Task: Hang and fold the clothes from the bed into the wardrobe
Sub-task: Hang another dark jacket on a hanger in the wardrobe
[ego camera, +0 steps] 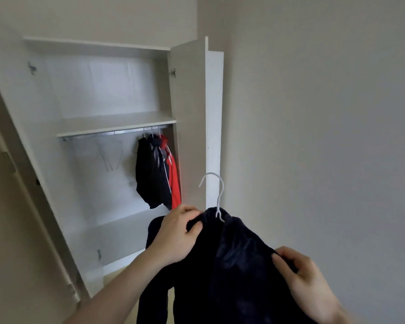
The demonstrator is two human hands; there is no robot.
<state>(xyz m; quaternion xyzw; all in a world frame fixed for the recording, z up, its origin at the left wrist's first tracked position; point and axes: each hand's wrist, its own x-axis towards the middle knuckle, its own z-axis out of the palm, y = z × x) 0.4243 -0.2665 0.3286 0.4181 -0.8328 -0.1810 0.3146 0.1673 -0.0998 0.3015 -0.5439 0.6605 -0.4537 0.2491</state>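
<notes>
A dark navy garment [232, 265] hangs on a white hanger whose hook [214, 190] sticks up above its collar. My left hand [178, 232] grips the fabric at the collar, just left of the hook. My right hand [304, 277] pinches the garment's right shoulder, lower right in the head view. The open white wardrobe [117, 122] stands ahead on the left, with a metal rail [112, 132] under its shelf. On the rail's right end hang two dark garments [150, 169] and a red one [174, 181]. The bed is out of view.
The wardrobe's right door [192, 118] stands open, its edge just behind the hanger hook. Its left door [14, 183] swings out at the far left. A bare wall [325, 113] fills the right side. The rail's left part holds no clothes.
</notes>
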